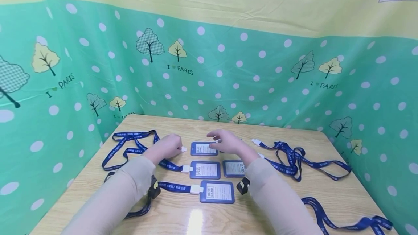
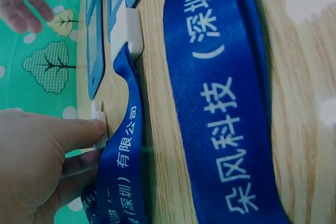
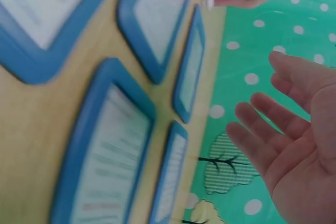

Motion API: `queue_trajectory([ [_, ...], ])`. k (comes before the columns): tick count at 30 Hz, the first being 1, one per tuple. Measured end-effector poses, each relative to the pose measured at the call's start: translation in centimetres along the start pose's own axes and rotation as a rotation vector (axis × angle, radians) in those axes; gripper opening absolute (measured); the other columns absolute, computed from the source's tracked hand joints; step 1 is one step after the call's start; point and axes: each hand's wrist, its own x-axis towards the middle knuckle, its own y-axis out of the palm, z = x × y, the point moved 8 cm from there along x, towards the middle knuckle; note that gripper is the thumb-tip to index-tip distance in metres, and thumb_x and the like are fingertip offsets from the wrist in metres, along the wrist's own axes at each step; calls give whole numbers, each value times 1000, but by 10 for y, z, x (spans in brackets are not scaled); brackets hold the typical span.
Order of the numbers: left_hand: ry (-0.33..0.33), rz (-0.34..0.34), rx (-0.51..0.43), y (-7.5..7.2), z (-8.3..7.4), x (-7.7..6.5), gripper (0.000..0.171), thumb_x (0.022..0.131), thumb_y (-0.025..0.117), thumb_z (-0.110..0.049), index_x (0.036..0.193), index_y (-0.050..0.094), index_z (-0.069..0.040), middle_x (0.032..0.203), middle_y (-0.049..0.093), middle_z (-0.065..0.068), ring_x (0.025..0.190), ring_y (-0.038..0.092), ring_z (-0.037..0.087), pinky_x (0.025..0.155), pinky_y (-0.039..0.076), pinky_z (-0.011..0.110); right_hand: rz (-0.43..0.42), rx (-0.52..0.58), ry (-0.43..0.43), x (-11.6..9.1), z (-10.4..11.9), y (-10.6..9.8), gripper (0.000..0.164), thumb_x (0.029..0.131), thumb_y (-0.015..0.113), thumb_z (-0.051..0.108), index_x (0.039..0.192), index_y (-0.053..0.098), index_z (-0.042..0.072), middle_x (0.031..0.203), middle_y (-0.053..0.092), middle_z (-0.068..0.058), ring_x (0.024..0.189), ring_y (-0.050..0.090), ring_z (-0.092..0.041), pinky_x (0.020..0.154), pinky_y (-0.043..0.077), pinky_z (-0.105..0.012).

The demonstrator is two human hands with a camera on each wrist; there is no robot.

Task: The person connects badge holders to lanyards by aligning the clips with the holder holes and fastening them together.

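Observation:
My left hand (image 1: 166,146) pinches the white plastic clip (image 2: 98,115) of a blue lanyard between thumb and fingers, low over the table. Just right of that clip lies a blue ID card holder (image 1: 195,152), apart from it. My right hand (image 3: 299,145) hovers above the far row of holders, fingers spread and holding nothing. Beneath it, another card holder (image 3: 170,177) shows in the right wrist view but is mostly hidden in the head view. Nearer me, two lanyards end in white clips (image 1: 187,169) joined to holders (image 1: 205,176) (image 1: 217,200).
One more card holder (image 1: 232,172) lies beside the right forearm. Loose blue lanyards spread on the left (image 1: 114,151), the right (image 1: 295,162) and the near right (image 1: 323,217). A green dotted curtain (image 1: 202,82) hangs behind the wooden table (image 1: 163,213).

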Motion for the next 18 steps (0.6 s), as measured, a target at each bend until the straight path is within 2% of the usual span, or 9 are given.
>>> queue_trajectory([
  [10,13,-2,2,-2,-1,-1,32,94,74,-17,65,62,-16,69,57,-4,55,49,10,56,45,25,-33,-128,-30,4,13,-28,49,93,77,27,139,62,20,141,59,-3,133,52,-29,105,48,-46],
  [18,-4,12,-23,-2,0,-1,29,94,74,-16,66,65,-15,72,58,-3,56,50,10,57,46,25,17,-209,-2,10,25,-28,57,90,80,25,143,59,17,146,56,-5,139,46,-30,112,42,-48],
])
